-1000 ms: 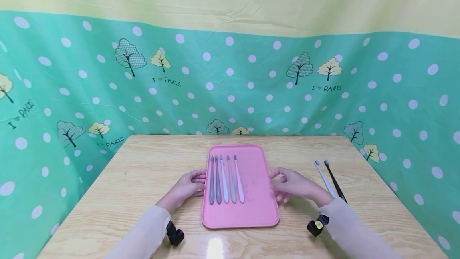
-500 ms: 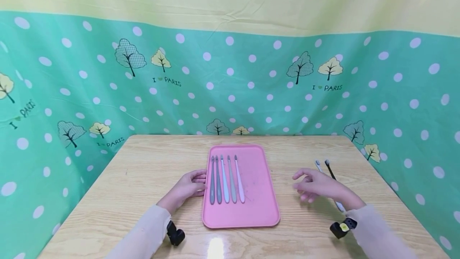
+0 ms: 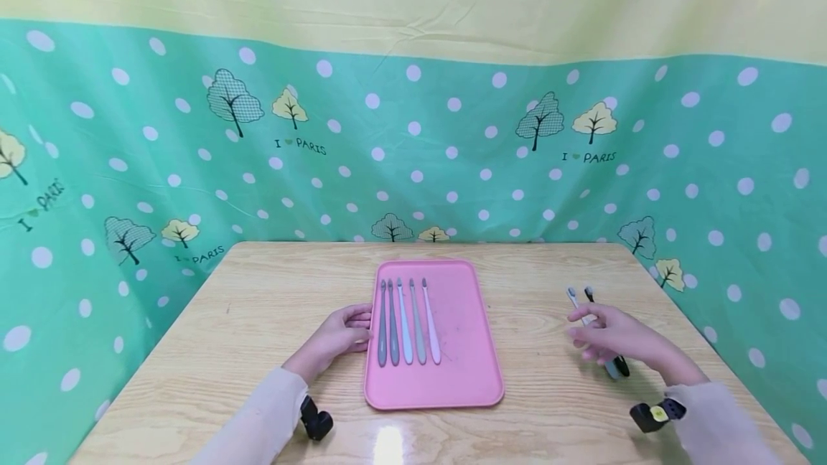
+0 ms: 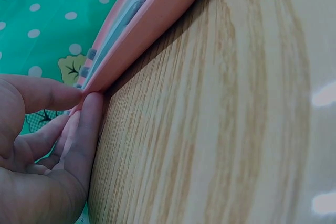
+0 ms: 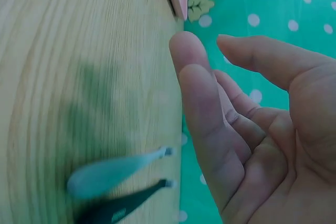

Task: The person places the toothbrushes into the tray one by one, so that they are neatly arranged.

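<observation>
A pink tray [image 3: 466, 339] lies on the table, bearing several toothbrushes in a row on its left half: dark grey, light blue, grey-green and a pink one [image 3: 431, 329] at the row's right end. My left hand [image 3: 336, 336] holds the tray's left edge; in the left wrist view, thumb and a finger [image 4: 89, 124] meet at the rim. To the right, my right hand [image 3: 610, 332] hovers over a light blue toothbrush [image 5: 105, 177] and a black toothbrush [image 5: 126, 205], fingers relaxed and holding nothing. It hides the middles of both brushes in the head view.
The wooden table [image 3: 278, 271] extends around the tray. Behind it hangs a green and yellow curtain [image 3: 349, 120] with dots and trees. Bare tabletop separates the tray from the two brushes on the right.
My right hand has left the tray's right edge and moved right, over the two loose toothbrushes. The left hand and the tray have stayed in place.
</observation>
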`<action>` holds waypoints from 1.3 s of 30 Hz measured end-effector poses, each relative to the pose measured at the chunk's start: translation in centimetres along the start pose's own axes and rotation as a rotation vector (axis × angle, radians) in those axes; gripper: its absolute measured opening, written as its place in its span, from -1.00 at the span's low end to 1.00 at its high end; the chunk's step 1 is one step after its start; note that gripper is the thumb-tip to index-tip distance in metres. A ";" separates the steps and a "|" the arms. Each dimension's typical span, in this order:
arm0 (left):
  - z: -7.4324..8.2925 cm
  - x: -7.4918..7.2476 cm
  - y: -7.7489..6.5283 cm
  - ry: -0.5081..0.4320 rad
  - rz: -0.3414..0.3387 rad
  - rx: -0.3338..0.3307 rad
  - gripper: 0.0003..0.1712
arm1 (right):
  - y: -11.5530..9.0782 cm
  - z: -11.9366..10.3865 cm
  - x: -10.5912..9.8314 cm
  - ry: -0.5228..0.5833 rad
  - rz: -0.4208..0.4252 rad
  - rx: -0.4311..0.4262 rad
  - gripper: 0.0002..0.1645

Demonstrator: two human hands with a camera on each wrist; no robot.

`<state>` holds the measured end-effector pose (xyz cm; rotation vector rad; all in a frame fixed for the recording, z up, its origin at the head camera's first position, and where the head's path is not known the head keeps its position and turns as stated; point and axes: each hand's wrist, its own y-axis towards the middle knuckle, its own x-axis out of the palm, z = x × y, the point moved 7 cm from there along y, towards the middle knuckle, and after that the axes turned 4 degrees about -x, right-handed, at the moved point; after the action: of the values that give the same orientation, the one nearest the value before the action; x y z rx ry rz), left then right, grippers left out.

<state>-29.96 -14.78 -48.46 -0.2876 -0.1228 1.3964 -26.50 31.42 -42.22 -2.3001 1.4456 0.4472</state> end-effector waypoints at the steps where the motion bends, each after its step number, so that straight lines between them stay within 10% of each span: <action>1: 0.0 0.0 0.0 0.001 0.002 -0.001 -0.29 | -0.2 0.2 -0.2 -0.002 0.004 0.005 -0.41; 23: 0.1 0.0 -0.2 -0.019 0.000 0.018 -0.27 | -2.7 4.2 -3.4 -0.177 0.186 0.162 -0.46; 39: 0.0 0.0 -0.1 -0.031 -0.014 0.032 -0.27 | -2.4 4.2 -2.7 -0.286 0.238 0.122 -0.46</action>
<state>-29.82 -14.77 -48.42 -0.2384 -0.1281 1.3885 -25.75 36.51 -44.26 -1.8875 1.5568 0.7047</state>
